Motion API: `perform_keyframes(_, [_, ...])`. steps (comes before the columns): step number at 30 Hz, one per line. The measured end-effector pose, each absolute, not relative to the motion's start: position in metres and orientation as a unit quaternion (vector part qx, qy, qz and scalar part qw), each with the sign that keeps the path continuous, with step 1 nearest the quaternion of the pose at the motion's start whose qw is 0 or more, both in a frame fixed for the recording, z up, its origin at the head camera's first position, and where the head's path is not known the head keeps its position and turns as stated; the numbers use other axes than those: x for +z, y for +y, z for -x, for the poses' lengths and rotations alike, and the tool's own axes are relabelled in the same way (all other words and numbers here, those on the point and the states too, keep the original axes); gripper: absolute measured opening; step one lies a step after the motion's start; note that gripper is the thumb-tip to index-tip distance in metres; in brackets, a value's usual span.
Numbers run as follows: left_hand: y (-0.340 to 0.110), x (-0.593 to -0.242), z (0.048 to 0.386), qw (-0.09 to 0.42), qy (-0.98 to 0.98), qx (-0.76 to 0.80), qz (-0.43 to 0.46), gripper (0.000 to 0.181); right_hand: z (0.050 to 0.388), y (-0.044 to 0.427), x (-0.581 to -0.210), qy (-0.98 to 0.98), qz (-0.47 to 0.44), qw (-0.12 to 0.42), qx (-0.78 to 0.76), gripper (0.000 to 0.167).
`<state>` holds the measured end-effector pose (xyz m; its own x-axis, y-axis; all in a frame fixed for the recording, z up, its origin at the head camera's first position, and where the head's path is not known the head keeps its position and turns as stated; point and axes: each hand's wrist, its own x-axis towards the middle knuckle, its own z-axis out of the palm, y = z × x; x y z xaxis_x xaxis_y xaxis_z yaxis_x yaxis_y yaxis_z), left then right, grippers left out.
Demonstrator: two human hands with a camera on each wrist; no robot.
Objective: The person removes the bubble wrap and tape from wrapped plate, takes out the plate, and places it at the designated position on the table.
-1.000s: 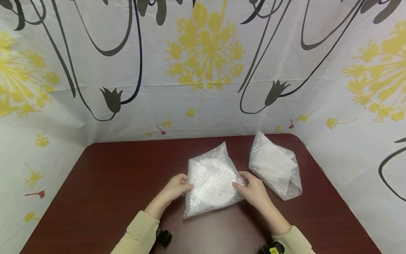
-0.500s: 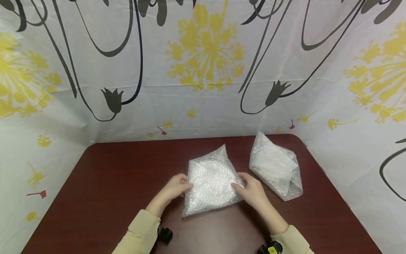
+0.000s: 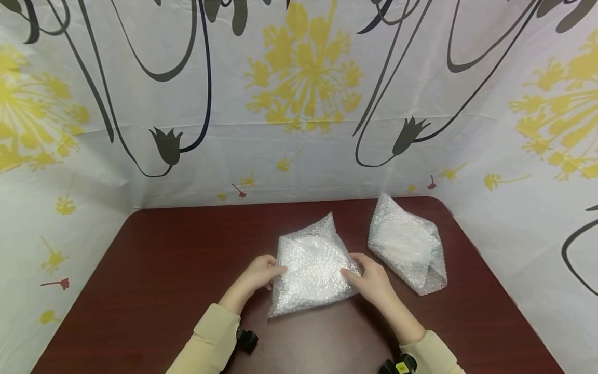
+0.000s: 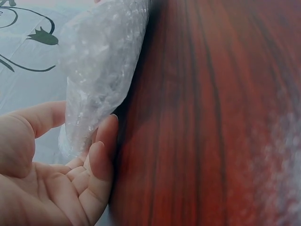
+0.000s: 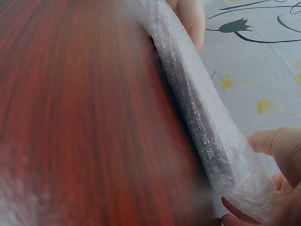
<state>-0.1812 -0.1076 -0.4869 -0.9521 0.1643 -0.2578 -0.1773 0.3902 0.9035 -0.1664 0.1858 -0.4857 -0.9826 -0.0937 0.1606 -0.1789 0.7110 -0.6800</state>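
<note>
A bubble-wrap package (image 3: 314, 267) with a round, plate-like shape showing through it is held between both hands, near the middle of the table. At its left edge my left hand (image 3: 258, 272) grips it, thumb on top and fingers underneath. My right hand (image 3: 374, 280) pinches the right edge the same way. In the left wrist view the fingers (image 4: 107, 136) curl below the wrap's edge. The right wrist view shows the package's long side (image 5: 207, 117) just over the tabletop, with the right thumb (image 5: 265, 141) against it. What is inside cannot be made out clearly.
A second bubble-wrapped package (image 3: 406, 246) lies at the back right of the dark red wooden table (image 3: 187, 249). Behind the table hangs a white cloth (image 3: 224, 104) with yellow and grey flower prints. Dark wrist cameras (image 3: 246, 340) sit at the sleeves.
The held package's near edge and far corner have shifted very slightly. Both hands keep their grip at the same edges. The second package has not moved.
</note>
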Motion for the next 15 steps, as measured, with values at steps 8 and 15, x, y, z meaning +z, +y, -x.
perform_keyframes(8, [-0.1077,-0.4862,0.182,0.16,0.825,0.542,0.007,0.025,0.1677,0.1869,-0.4848,-0.929,-0.088,0.052,0.356,0.047])
perform_keyframes(15, [-0.1084,-0.49,0.1843,0.158,0.824,0.545,0.003,0.024,0.1686,0.1866,-0.4764,-0.94,-0.096,0.034,0.326,0.048])
